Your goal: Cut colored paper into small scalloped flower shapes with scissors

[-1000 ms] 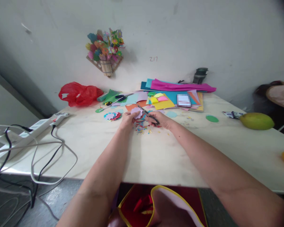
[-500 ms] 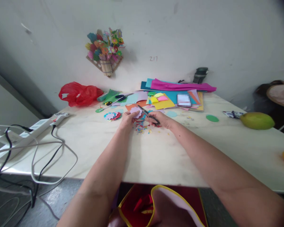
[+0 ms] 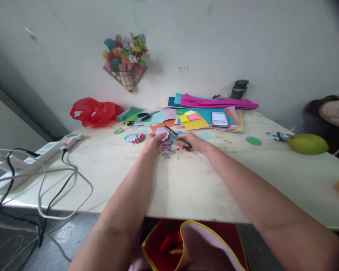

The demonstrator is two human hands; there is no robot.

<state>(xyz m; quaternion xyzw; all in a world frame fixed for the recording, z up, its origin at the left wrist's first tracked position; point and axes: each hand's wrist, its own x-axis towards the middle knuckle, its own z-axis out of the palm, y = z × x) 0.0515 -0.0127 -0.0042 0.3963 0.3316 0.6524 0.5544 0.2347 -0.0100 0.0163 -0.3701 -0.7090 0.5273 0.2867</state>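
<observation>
My left hand pinches a lilac scalloped paper flower between thumb and fingers. In my right hand is a pair of dark-handled scissors, its blades at the right edge of the lilac paper. Beneath both hands lie small multicoloured paper scraps. To the left rests a pile of cut scalloped paper flowers, blue, lilac and red. A pale blue paper circle lies just beyond my right hand, and a green paper oval farther right.
Coloured paper sheets, a second pair of scissors and a red plastic bag lie along the back. A power strip with cables occupies the left side. A green-yellow fruit sits at right. An open red bag is below the front edge.
My hands keep almost the same place. The scissors and the lilac paper have shifted only very slightly; the things around them look the same.
</observation>
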